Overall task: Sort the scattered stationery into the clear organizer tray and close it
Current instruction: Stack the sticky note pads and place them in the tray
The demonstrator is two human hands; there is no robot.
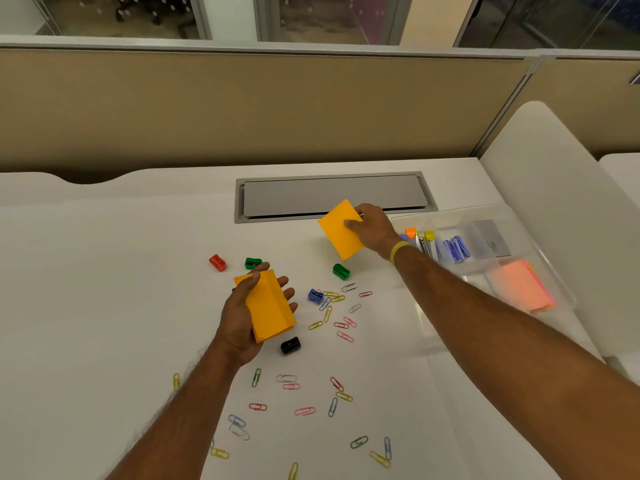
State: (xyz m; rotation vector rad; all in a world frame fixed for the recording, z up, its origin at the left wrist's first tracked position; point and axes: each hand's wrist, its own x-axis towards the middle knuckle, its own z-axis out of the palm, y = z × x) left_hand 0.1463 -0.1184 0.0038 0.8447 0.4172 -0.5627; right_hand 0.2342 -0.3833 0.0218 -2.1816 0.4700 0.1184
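My left hand (pixel 242 320) holds a stack of orange sticky notes (pixel 268 306) above the middle of the white desk, thumb on top. My right hand (pixel 372 228) pinches a second orange sticky-note pad (pixel 337 232), tilted, just left of the clear organizer tray (pixel 550 271). The tray holds a pink sticky pad (pixel 523 285), blue staple boxes (pixel 457 249), and orange and yellow capped items (pixel 419 235). Pencil sharpeners lie scattered: red (pixel 217 262), green (pixel 252 263), green (pixel 341 271), blue (pixel 315 295), black (pixel 290 345). Several coloured paper clips (pixel 337 315) lie about the desk.
A grey cable hatch (pixel 332 195) is set into the desk behind my right hand. A beige partition wall (pixel 242 109) runs along the back. A white rounded divider (pixel 554 188) stands right of the tray. More paper clips (pixel 304 410) lie near the desk's front.
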